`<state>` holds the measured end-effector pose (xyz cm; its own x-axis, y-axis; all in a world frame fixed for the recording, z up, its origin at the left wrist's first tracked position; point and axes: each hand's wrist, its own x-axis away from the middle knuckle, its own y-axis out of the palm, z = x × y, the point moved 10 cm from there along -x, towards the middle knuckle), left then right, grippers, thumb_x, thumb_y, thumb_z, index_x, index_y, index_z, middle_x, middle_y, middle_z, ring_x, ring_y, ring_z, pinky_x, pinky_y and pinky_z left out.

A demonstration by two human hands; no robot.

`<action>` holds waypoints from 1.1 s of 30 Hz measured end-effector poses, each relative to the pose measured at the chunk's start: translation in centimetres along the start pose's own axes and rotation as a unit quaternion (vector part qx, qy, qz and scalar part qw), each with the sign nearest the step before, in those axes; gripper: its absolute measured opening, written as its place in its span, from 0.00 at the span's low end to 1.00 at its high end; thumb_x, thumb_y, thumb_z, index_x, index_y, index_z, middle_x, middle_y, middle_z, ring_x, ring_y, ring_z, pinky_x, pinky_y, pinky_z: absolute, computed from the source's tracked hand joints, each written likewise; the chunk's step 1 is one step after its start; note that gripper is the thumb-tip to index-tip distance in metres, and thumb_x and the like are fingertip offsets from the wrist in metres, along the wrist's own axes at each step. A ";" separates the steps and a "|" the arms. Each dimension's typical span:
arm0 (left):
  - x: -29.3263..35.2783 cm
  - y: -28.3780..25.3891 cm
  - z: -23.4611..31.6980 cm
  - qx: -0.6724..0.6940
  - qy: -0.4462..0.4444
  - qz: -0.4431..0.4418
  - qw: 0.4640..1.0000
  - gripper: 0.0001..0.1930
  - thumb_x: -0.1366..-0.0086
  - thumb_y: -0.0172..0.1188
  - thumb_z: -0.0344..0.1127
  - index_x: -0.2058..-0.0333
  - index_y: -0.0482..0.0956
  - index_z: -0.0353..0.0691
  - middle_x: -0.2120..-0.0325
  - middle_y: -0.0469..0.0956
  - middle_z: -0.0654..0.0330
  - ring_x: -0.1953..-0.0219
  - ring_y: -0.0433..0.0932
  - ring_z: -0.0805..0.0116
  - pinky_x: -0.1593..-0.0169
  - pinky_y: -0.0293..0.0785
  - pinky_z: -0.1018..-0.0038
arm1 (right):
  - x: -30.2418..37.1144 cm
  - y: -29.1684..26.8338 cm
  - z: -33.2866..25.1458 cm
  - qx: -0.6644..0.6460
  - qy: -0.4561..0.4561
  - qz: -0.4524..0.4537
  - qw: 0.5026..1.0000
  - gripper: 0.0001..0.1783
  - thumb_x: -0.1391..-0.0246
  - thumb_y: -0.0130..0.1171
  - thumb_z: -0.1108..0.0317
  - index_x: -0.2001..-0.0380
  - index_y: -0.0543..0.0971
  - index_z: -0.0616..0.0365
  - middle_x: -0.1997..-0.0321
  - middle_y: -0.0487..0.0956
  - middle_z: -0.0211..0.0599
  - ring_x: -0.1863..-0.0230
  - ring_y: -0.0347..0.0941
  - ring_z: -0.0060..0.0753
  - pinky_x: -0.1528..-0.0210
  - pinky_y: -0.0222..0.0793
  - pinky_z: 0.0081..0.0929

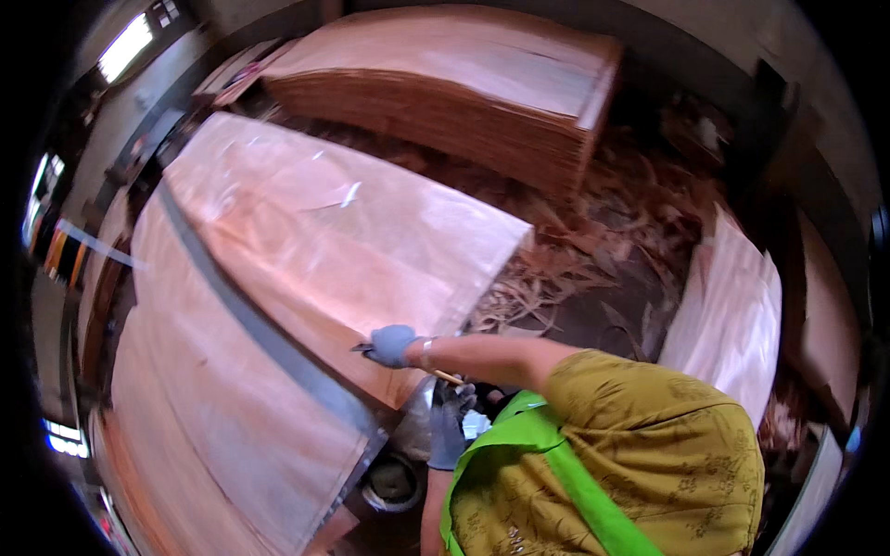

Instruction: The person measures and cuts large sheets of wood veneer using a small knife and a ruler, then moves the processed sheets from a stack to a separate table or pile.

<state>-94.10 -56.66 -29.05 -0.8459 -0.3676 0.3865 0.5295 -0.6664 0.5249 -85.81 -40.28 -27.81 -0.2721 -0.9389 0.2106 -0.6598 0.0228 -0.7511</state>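
My right hand (394,346), in a grey-blue glove, is closed over the near edge of a stack of wood veneer sheets (352,264). A small dark blade-like tool (362,348) juts out from its fingers to the left. Close to my body, my gloved left hand (447,437) has its fingers curled; what they hold cannot be made out. A short wooden stick or handle (450,377) shows just above that hand. Beside it is a small white crumpled piece (476,425), against my bright green apron (519,422).
Another broad veneer stack (232,389) lies to the left, beyond a grey strip (264,320). A tall stack (417,107) stands at the back. Veneer scraps (593,250) litter the floor. More sheets (728,315) lean at right; a round container (391,484) sits near my left forearm.
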 end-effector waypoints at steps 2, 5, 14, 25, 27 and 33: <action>-1.0 2.0 1.3 -0.238 0.171 -0.008 0.956 0.20 0.33 0.45 0.35 0.43 0.61 0.40 0.47 0.66 0.57 0.47 0.70 0.63 0.45 0.67 0.68 | 0.0 -1.2 2.3 -0.017 0.064 -0.016 0.998 0.19 0.49 0.53 0.50 0.67 0.80 0.55 0.67 0.80 0.48 0.64 0.77 0.50 0.62 0.72 0.41; -1.9 3.7 0.3 -0.044 0.009 0.009 0.999 0.18 0.33 0.47 0.37 0.46 0.67 0.39 0.47 0.67 0.57 0.48 0.70 0.66 0.46 0.67 0.68 | 1.8 -4.6 5.9 -0.077 0.060 0.040 0.994 0.17 0.50 0.54 0.54 0.66 0.80 0.55 0.66 0.80 0.47 0.62 0.77 0.49 0.61 0.72 0.41; -5.7 0.9 -12.2 -0.012 -0.224 -0.003 0.974 0.21 0.33 0.47 0.41 0.45 0.63 0.38 0.51 0.69 0.57 0.52 0.73 0.65 0.52 0.71 0.72 | 7.9 -19.5 14.2 -0.114 0.041 0.107 0.987 0.18 0.49 0.55 0.50 0.67 0.78 0.53 0.70 0.79 0.46 0.65 0.75 0.48 0.63 0.68 0.39; -20.5 13.3 -22.2 -0.151 -0.328 -0.004 0.932 0.23 0.34 0.45 0.44 0.45 0.64 0.37 0.50 0.69 0.56 0.51 0.72 0.62 0.49 0.69 0.70 | 17.1 -44.2 29.8 -0.326 -0.064 0.146 0.932 0.21 0.49 0.60 0.53 0.74 0.77 0.65 0.81 0.73 0.34 0.81 0.64 0.25 0.74 0.63 0.30; -23.4 15.0 -23.2 -0.174 -0.343 0.004 0.923 0.23 0.34 0.45 0.44 0.45 0.65 0.37 0.50 0.69 0.55 0.51 0.72 0.61 0.49 0.69 0.70 | 17.9 -47.9 33.6 -0.352 -0.058 0.145 0.923 0.22 0.50 0.61 0.53 0.70 0.78 0.65 0.81 0.74 0.34 0.78 0.67 0.24 0.74 0.64 0.30; -31.9 19.3 -24.6 -0.185 -0.348 0.056 0.917 0.24 0.34 0.44 0.46 0.45 0.65 0.37 0.49 0.69 0.55 0.50 0.71 0.60 0.47 0.68 0.68 | 18.6 -56.7 44.5 -0.386 -0.055 0.152 0.908 0.21 0.49 0.61 0.52 0.71 0.79 0.64 0.81 0.73 0.30 0.77 0.64 0.21 0.73 0.61 0.27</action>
<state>-58.46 -73.78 -49.92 -0.4738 -0.0302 0.8801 0.4431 -0.8719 0.2086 -22.33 -74.31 -9.12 -0.4798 -0.8769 -0.0284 -0.8722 0.4803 -0.0925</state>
